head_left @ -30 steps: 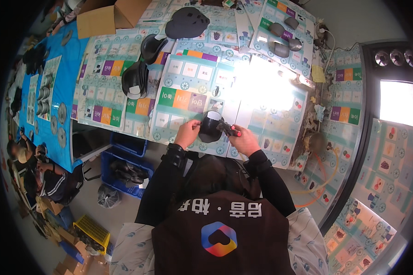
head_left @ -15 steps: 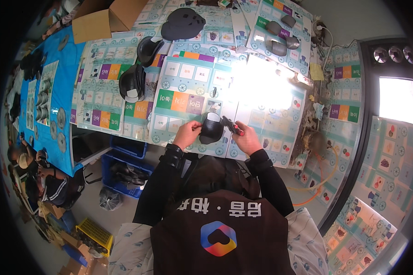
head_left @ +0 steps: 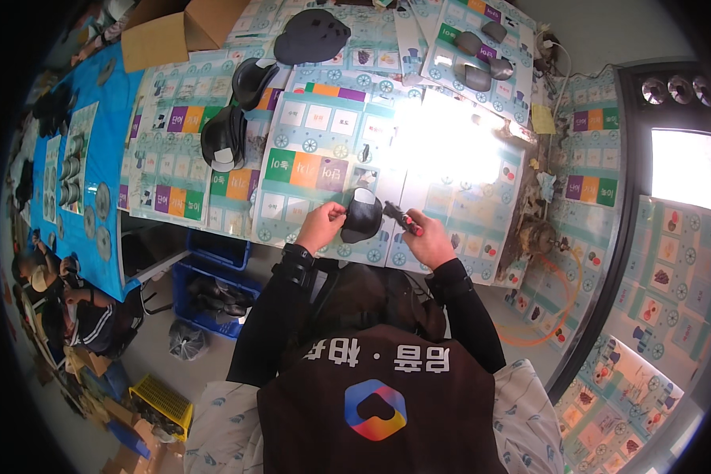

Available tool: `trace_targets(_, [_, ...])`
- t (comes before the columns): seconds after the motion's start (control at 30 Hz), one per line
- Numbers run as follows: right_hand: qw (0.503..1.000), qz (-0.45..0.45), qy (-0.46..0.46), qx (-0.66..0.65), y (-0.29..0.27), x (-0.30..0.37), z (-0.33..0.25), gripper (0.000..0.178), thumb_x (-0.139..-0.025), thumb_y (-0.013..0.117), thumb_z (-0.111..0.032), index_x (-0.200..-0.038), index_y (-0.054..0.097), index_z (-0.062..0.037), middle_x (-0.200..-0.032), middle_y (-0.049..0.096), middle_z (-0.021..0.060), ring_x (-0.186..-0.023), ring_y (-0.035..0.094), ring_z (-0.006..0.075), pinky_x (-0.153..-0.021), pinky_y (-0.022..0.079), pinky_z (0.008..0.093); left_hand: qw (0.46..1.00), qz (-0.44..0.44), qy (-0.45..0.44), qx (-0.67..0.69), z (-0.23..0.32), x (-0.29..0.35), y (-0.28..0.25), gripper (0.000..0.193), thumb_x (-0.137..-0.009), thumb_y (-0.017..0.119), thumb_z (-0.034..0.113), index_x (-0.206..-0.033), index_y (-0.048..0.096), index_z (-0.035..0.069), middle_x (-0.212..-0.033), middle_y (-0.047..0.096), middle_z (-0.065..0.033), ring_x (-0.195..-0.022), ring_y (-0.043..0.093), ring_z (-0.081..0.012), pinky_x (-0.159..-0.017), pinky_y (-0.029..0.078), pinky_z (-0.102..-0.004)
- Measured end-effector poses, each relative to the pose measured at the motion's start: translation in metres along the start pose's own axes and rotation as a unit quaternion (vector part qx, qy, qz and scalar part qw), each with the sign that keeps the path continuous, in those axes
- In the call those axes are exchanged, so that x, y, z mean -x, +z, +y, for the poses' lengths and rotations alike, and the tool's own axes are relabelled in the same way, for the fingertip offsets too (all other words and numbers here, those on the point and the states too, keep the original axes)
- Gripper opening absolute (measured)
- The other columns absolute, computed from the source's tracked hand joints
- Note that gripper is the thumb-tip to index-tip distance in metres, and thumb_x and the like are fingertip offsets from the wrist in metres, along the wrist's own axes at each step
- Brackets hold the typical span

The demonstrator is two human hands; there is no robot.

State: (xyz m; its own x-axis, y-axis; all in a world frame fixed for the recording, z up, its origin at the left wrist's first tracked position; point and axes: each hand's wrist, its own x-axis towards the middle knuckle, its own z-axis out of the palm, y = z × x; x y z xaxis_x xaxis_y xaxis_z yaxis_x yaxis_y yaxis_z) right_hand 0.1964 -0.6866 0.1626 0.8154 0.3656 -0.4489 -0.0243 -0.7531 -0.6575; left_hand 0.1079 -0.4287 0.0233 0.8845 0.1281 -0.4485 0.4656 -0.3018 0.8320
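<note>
A black, rounded, shell-like piece point(head_left: 362, 221) with a pale patch at its far end lies on the table in front of me. My left hand point(head_left: 321, 226) is closed at its left edge, thumb and fingers pinched on it. To the right of the piece, my right hand point(head_left: 432, 242) wraps round a small hand tool point(head_left: 405, 221) with red on its handle and a dark head. The tool's head points at the piece's right edge; whether they touch I cannot tell. It looks like pliers or snips, but its exact kind is too small to make out.
Two similar black pieces point(head_left: 225, 138) point(head_left: 253, 83) lie to the left, beyond them a dark grey stack point(head_left: 312, 37). Several grey rounded pieces point(head_left: 477, 77) rest at the far right. An open carton point(head_left: 162, 39) stands far left. A blue crate point(head_left: 213, 296) is on the floor.
The whole view has shifted slightly. My hands, the black piece and the tool keep nearly the same places relative to each other; no grip has visibly changed.
</note>
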Motion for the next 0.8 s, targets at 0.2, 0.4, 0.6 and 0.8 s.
trace_targets(0.2, [0.994,-0.068,-0.045,0.067,0.010,0.015,0.024,0.024,-0.081,0.063,-0.017,-0.101,0.068,-0.0041,-0.083,0.067,0.0282,-0.085,0.065,0.0498,-0.078,0.051,0.0556,1.000,0.012,-0.003,0.010,-0.006,0.004,0.000,0.023,-0.095,0.070,0.017,-0.112,0.072,0.002,-0.101,0.077,-0.0130,-0.091,0.075,-0.0230,-0.083,0.058,-0.0346])
trace_targets(0.4, [0.999,-0.013,-0.008,-0.030,0.017,0.017,0.013,0.027,-0.079,0.064,-0.017,-0.103,0.068,-0.0039,-0.089,0.068,0.0264,-0.090,0.065,0.0489,-0.081,0.051,0.0537,0.997,0.023,-0.014,0.066,-0.012,0.010,-0.007,0.023,-0.098,0.067,0.017,-0.114,0.072,0.001,-0.099,0.077,-0.0124,-0.090,0.074,-0.0202,-0.081,0.057,-0.0331])
trace_targets(0.6, [0.996,-0.035,-0.054,-0.062,0.022,0.012,0.020,0.026,-0.080,0.063,-0.014,-0.102,0.066,-0.0013,-0.085,0.067,0.0266,-0.087,0.064,0.0493,-0.075,0.051,0.0525,0.991,0.026,-0.094,0.093,-0.020,0.027,-0.035,0.023,-0.100,0.064,0.015,-0.118,0.070,0.001,-0.103,0.077,-0.0095,-0.090,0.073,-0.0161,-0.076,0.056,-0.0295])
trace_targets(0.8, [0.987,0.047,-0.063,-0.142,0.027,0.008,0.026,0.020,-0.081,0.063,-0.013,-0.096,0.063,-0.0004,-0.080,0.063,0.0284,-0.083,0.062,0.0508,-0.071,0.049,0.0529,0.990,0.033,-0.119,0.074,-0.021,0.039,-0.052,0.025,-0.101,0.063,0.016,-0.120,0.069,0.001,-0.105,0.076,-0.0080,-0.090,0.071,-0.0147,-0.077,0.054,-0.0275])
